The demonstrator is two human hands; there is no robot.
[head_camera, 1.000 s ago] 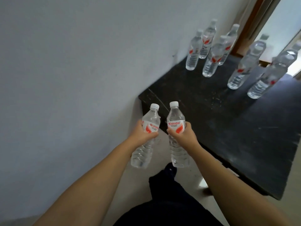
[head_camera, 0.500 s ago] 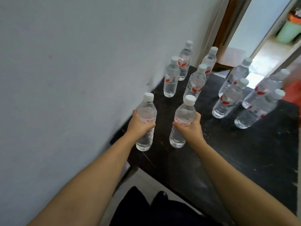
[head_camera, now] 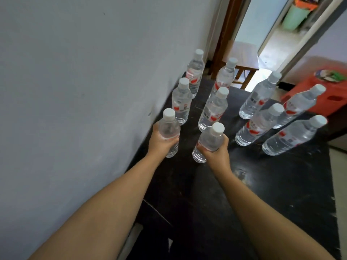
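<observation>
over the near-left part of the black table (head_camera: 281, 194), close to the grey wall (head_camera: 75, 91), two clear white-capped bottles are held about upright. left hand (head_camera: 161, 144) wraps the left water bottle (head_camera: 169, 127) at mid-body, fingers curled across the label. right hand (head_camera: 216, 153) grips the right water bottle (head_camera: 211, 137) the same way, top tilted slightly right. cannot tell if either base touches the table. eight more bottles (head_camera: 213, 109) stand beyond in rows. red plastic stool (head_camera: 319, 91) far right.
</observation>
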